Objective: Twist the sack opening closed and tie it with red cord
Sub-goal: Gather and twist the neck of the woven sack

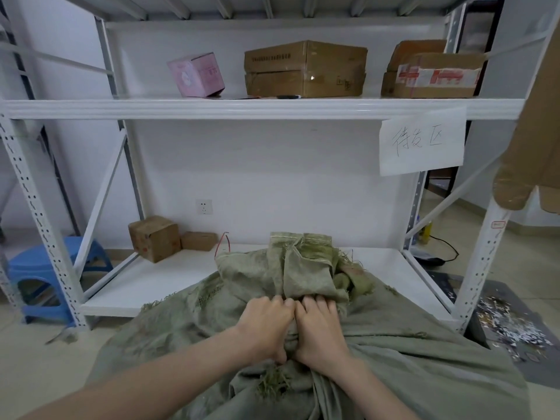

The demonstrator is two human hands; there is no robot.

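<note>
A large green woven sack (pixel 409 371) fills the lower middle of the view, its frayed opening (pixel 303 268) bunched upward toward the shelf. My left hand (pixel 263 325) and my right hand (pixel 321 328) sit side by side, both gripping the gathered neck of the sack with curled fingers. A thin red cord (pixel 222 245) sticks up behind the sack's left upper edge, on the bottom shelf; most of it is hidden by the fabric.
A white metal shelving rack (pixel 260 109) stands right behind the sack. Two small cardboard boxes (pixel 154 237) sit on its bottom shelf, more boxes above. A blue plastic stool (pixel 45 268) is at left. Shredded scraps (pixel 509 325) lie on a dark mat at right.
</note>
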